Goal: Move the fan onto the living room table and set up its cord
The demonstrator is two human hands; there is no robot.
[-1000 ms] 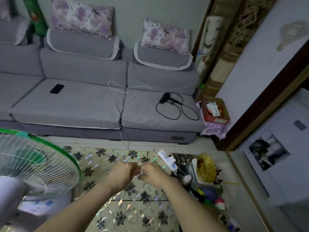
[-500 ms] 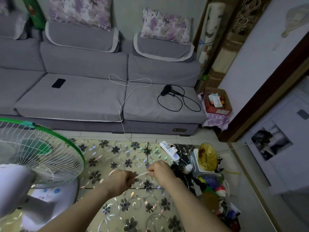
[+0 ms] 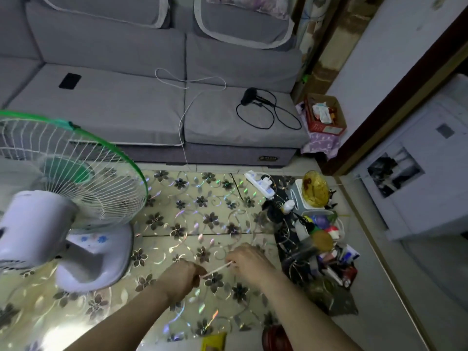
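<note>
A white fan with a green-rimmed wire cage stands on the left of the floral-covered table. My left hand and my right hand are over the table's middle, each pinching an end of a short stretch of thin white cord pulled taut between them. A finer strand runs from my right hand up across the table. A white power strip with a plug in it lies at the table's far right.
A grey sofa lies beyond the table, with a black phone, a white cable and a black hair dryer on it. Clutter, a yellow bowl and a bin crowd the table's right edge.
My hands were together and have drawn apart, stretching the cord between them, and have come nearer to me. The view has tilted down, and the fan now shows more fully.
</note>
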